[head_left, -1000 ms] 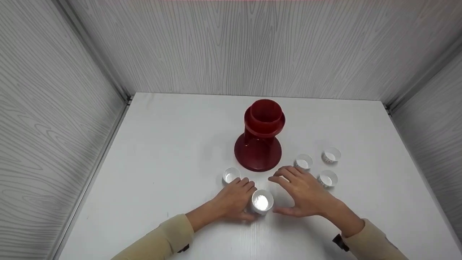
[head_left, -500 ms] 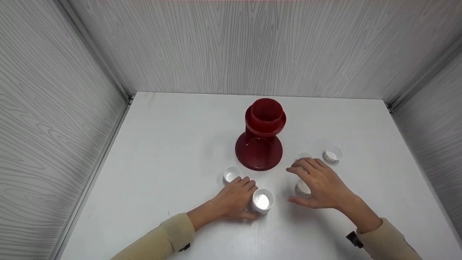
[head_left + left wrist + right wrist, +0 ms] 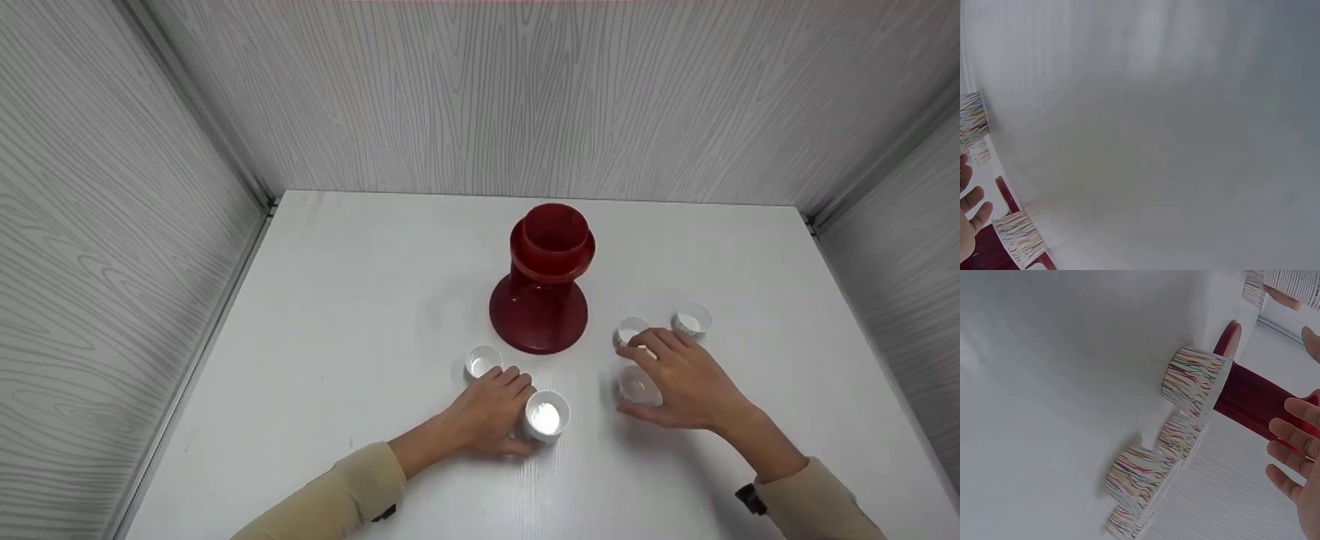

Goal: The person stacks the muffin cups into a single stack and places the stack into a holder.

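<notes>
In the head view my left hand [image 3: 487, 416] holds an upright stack of white paper baking cups [image 3: 546, 416], fingers behind it and thumb in front. The stack's layered rims [image 3: 1297, 284] show in the right wrist view; the left wrist view shows only the left fingertips. My right hand [image 3: 686, 386] hovers over the table with fingers spread and nothing in its grasp. Just beneath it a single paper cup [image 3: 637, 386] stands; its outside has coloured wavy stripes [image 3: 1196, 379]. Another cup [image 3: 484, 362] stands behind my left hand.
A red stand [image 3: 538, 315] with a round base and cup-shaped top is behind both hands. More striped paper cups [image 3: 631, 330] [image 3: 1140, 478] stand to the right, one partly behind my right fingers. Wood-grain panels [image 3: 465, 97] enclose the white table [image 3: 360, 300].
My right hand has moved away from the stack, to the right. A paper cup is now visible between and below its thumb and fingers. The left hand and stack keep their place.
</notes>
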The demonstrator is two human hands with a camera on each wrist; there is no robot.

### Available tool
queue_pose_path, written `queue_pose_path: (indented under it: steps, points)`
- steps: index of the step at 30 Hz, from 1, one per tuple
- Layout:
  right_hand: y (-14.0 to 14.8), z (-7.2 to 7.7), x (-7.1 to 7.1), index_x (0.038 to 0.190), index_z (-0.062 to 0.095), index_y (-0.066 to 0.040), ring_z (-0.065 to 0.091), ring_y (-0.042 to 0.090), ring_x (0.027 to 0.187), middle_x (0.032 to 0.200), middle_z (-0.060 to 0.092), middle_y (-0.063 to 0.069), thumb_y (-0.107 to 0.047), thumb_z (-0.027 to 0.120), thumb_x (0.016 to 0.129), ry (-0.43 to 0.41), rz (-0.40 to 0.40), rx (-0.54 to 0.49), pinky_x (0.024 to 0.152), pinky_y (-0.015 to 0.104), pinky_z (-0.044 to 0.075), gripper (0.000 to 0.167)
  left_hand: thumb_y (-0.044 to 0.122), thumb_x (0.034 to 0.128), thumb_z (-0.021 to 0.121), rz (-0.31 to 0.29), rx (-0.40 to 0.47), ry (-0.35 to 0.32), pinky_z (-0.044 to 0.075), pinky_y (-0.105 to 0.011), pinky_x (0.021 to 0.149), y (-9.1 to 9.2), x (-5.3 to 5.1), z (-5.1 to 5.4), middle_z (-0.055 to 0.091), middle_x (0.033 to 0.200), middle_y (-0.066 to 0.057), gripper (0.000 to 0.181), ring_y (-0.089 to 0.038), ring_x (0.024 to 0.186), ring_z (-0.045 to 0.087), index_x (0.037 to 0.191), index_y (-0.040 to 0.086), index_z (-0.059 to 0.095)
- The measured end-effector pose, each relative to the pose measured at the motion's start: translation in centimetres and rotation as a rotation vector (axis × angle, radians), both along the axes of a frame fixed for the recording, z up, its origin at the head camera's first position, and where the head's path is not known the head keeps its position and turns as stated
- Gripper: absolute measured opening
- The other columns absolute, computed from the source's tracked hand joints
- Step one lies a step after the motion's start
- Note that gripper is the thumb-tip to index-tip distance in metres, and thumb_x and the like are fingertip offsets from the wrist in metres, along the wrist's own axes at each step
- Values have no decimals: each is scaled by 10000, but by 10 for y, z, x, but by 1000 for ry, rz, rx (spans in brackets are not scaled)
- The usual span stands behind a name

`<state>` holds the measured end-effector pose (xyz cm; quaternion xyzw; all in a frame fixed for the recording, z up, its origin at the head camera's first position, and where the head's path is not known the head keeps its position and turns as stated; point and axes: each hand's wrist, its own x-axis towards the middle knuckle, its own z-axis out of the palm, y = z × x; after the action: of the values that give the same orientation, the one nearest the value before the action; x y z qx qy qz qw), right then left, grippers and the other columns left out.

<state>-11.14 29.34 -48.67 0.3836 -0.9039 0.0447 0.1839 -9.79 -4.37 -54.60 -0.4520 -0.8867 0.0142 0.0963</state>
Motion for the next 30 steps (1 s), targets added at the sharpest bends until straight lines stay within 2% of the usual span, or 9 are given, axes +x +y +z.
queue_pose_path:
  steps: [7, 20, 24, 30]
  points:
    - [15, -9, -3, 1255, 716, -122, 651, 314, 1078, 1116, 665, 91, -593, 874, 699, 23, -22, 17, 974, 557, 563, 746, 816, 848, 586, 0, -14, 22, 484, -300, 877, 1, -1, -1, 631, 1071, 31, 716, -157, 1013, 574, 1154, 170, 628]
    - [31, -26, -6, 1295, 719, -145, 643, 333, 1128, 1118, 663, 95, -630, 858, 722, -60, -92, 65, 1038, 576, 531, 764, 819, 869, 555, 2, -26, 20, 489, -306, 891, 1, -1, 0, 637, 1101, 20, 729, -163, 1026, 576, 1184, 165, 630]
    - [33, -30, -7, 1252, 719, -130, 647, 327, 1117, 1117, 666, 97, -638, 862, 711, -57, -99, 61, 1030, 577, 532, 755, 810, 871, 562, -2, -17, 23, 490, -303, 888, 1, -1, 0, 637, 1091, 24, 715, -158, 1019, 574, 1175, 167, 630]
    - [35, -33, -6, 1150, 710, -115, 652, 363, 1101, 1113, 668, 102, -635, 874, 691, -44, -94, 55, 977, 566, 543, 713, 818, 852, 575, -20, 7, 82, 485, -284, 845, 0, -2, -3, 638, 1050, 42, 705, -148, 974, 570, 1138, 177, 635]
